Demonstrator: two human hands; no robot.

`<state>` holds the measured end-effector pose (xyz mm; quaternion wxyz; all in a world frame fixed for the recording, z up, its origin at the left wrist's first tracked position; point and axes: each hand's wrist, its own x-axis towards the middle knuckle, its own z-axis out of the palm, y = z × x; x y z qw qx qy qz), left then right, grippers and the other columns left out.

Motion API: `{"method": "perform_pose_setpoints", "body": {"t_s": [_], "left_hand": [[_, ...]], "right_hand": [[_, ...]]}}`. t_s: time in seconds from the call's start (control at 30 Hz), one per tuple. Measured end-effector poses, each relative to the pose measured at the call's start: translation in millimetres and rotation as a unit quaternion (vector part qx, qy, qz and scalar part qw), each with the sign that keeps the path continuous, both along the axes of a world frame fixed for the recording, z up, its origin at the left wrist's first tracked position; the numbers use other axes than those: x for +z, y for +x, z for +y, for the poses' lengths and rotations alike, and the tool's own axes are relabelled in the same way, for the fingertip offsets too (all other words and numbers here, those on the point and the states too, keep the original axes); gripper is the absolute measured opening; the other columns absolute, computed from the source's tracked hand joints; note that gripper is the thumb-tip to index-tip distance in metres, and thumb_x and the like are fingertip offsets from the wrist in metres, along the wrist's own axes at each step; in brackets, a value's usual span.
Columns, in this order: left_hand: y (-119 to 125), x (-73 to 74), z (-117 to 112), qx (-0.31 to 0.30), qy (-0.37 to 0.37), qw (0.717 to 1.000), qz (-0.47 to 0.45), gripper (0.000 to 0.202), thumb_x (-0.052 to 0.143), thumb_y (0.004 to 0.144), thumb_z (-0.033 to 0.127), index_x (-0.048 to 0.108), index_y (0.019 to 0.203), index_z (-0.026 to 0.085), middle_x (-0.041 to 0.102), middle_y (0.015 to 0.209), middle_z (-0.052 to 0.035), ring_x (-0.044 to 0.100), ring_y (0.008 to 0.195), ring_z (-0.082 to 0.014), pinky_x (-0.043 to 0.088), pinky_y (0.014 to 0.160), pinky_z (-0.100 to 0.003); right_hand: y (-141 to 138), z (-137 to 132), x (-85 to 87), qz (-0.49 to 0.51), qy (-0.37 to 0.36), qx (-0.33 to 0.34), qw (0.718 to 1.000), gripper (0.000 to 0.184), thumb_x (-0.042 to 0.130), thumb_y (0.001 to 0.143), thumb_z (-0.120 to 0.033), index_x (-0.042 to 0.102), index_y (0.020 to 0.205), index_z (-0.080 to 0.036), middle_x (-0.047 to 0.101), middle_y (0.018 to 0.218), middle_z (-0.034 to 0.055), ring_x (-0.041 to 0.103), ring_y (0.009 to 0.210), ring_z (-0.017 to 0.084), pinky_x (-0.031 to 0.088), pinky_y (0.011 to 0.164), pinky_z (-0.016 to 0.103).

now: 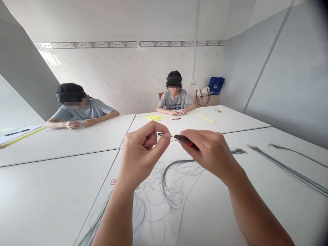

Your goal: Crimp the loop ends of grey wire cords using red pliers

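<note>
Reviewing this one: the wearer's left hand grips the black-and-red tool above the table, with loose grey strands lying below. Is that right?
Not quite: the head view shows the right hand gripping the black-and-red tool above the table, with loose grey strands lying below.

The right hand [210,150] hides much of the black-and-red tool [185,139].

Two foreground hands [139,147] [208,147], two co-workers [94,107] [175,97]
</note>
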<state>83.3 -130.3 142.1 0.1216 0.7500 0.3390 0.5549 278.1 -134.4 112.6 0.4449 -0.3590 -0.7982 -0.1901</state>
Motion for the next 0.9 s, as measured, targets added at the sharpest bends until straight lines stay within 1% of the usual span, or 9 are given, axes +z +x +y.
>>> {"method": "perform_pose_setpoints", "body": {"t_s": [0.1,0.2,0.3,0.37,0.47,0.57,0.67,0.77,0.9], "left_hand": [[-3.1,1.0,-0.2,0.027,0.063,0.997,0.037,0.010,0.066,0.087,0.017,0.067,0.078,0.022,0.020,0.056,0.0083,0.019,0.049,-0.0085,0.025,0.046,-0.024],[-5.8,2.1,-1.0,0.051,0.123,0.988,0.075,0.010,0.069,0.086,0.014,0.069,0.082,0.023,0.024,0.055,0.0086,0.021,0.049,-0.0082,0.023,0.046,-0.025],[-8.4,3.4,-2.2,0.061,0.161,0.978,0.114,0.011,0.070,0.086,0.012,0.069,0.082,0.022,0.032,0.055,0.0085,0.025,0.049,-0.0079,0.025,0.047,-0.025],[-10.3,3.8,-2.9,0.062,0.182,0.971,0.139,0.011,0.069,0.086,0.012,0.069,0.083,0.022,0.038,0.055,0.0083,0.027,0.049,-0.0076,0.026,0.048,-0.025],[-12.4,3.0,-2.7,0.067,0.213,0.961,0.163,0.010,0.068,0.087,0.012,0.069,0.085,0.022,0.045,0.056,0.0082,0.029,0.047,-0.0073,0.029,0.049,-0.025],[-12.3,0.8,-1.0,0.088,0.245,0.951,0.164,0.010,0.068,0.088,0.013,0.068,0.085,0.022,0.049,0.056,0.0078,0.032,0.048,-0.0075,0.031,0.051,-0.025],[-10.5,-0.9,1.4,0.104,0.275,0.943,0.155,0.011,0.068,0.088,0.012,0.067,0.084,0.022,0.047,0.055,0.0082,0.035,0.048,-0.0074,0.032,0.051,-0.024],[-8.9,-1.2,2.8,0.115,0.291,0.939,0.140,0.012,0.069,0.087,0.010,0.067,0.083,0.021,0.043,0.053,0.0087,0.036,0.048,-0.0069,0.033,0.051,-0.023],[-7.5,-0.5,1.7,0.133,0.302,0.934,0.134,0.012,0.070,0.085,0.009,0.067,0.082,0.020,0.040,0.053,0.0088,0.035,0.049,-0.0066,0.032,0.051,-0.022]], "right_hand": [[1.8,-2.3,0.0,0.028,-0.079,0.043,0.996,0.018,0.053,0.102,-0.029,0.057,0.087,-0.020,0.055,0.066,-0.0031,0.039,0.055,0.009,0.031,0.054,0.024],[3.6,-4.2,1.7,0.050,-0.142,0.076,0.986,0.023,0.054,0.102,-0.033,0.053,0.083,-0.021,0.051,0.065,-0.0043,0.038,0.055,0.008,0.030,0.053,0.024],[4.5,-5.5,3.6,0.064,-0.188,0.100,0.975,0.025,0.054,0.102,-0.034,0.050,0.082,-0.021,0.050,0.064,-0.0051,0.038,0.055,0.008,0.030,0.053,0.023],[4.6,-6.0,4.2,0.070,-0.204,0.105,0.971,0.025,0.054,0.102,-0.034,0.050,0.081,-0.021,0.049,0.063,-0.0054,0.038,0.054,0.008,0.031,0.053,0.023],[4.3,-6.5,4.1,0.075,-0.208,0.103,0.970,0.026,0.053,0.102,-0.034,0.049,0.081,-0.021,0.049,0.063,-0.0055,0.037,0.054,0.008,0.031,0.053,0.022],[3.7,-6.6,3.8,0.072,-0.199,0.092,0.973,0.026,0.053,0.103,-0.034,0.049,0.081,-0.021,0.049,0.063,-0.0055,0.038,0.054,0.008,0.030,0.052,0.022],[2.8,-7.1,3.9,0.065,-0.188,0.073,0.977,0.022,0.052,0.103,-0.034,0.053,0.085,-0.020,0.052,0.066,-0.0049,0.040,0.056,0.008,0.031,0.054,0.022],[1.4,-8.4,4.1,0.054,-0.163,0.047,0.984,0.017,0.051,0.102,-0.030,0.058,0.091,-0.019,0.056,0.070,-0.0033,0.043,0.059,0.009,0.033,0.058,0.022],[-1.3,-10.2,3.8,0.039,-0.133,0.019,0.990,0.016,0.050,0.101,-0.026,0.058,0.091,-0.018,0.056,0.069,-0.0029,0.041,0.058,0.009,0.032,0.057,0.023]]}}
